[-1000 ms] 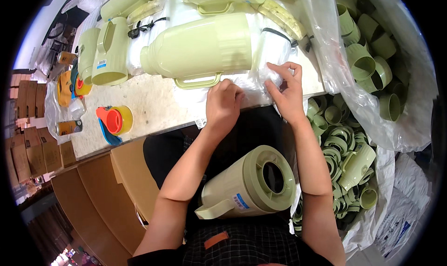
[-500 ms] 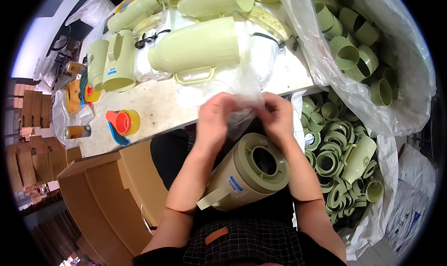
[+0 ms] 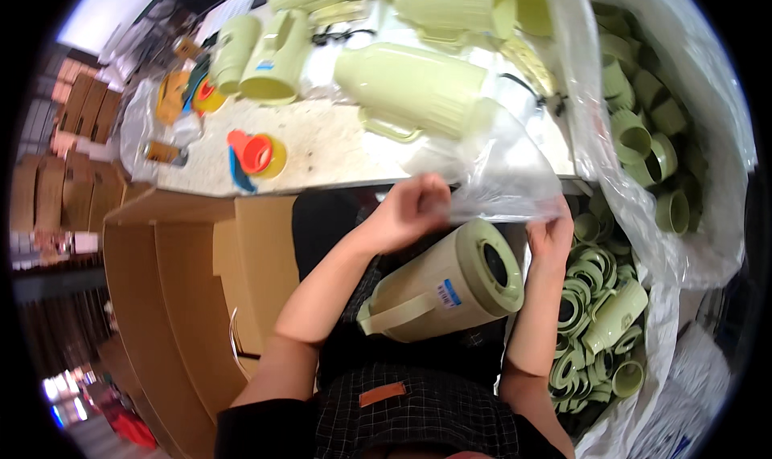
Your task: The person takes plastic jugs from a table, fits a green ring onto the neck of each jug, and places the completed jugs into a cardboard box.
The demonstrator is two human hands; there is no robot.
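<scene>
A clear plastic bag (image 3: 508,170) is spread between my two hands, its near edge stretched almost straight. My right hand (image 3: 551,232) pinches the bag's right corner. At the left corner, my left hand (image 3: 414,210) is curled against the film, its fingertips somewhat blurred. Below the bag, a pale green jug body (image 3: 434,286) lies tilted across my lap, its round ringed opening facing right. The jug's handle and a blue label are turned toward me; neither hand touches it.
On the table (image 3: 322,149) lie several green jug bodies (image 3: 414,85) and an orange-and-yellow tape dispenser (image 3: 261,155). An open cardboard box (image 3: 181,290) stands at left. To the right are a plastic-lined sack (image 3: 579,81) of green cups and another holding green rings and parts (image 3: 591,322).
My hands have moved apart, and the bunched bag is now spread wide between them. The view has shifted, so the table appears higher. The jug stays on my lap.
</scene>
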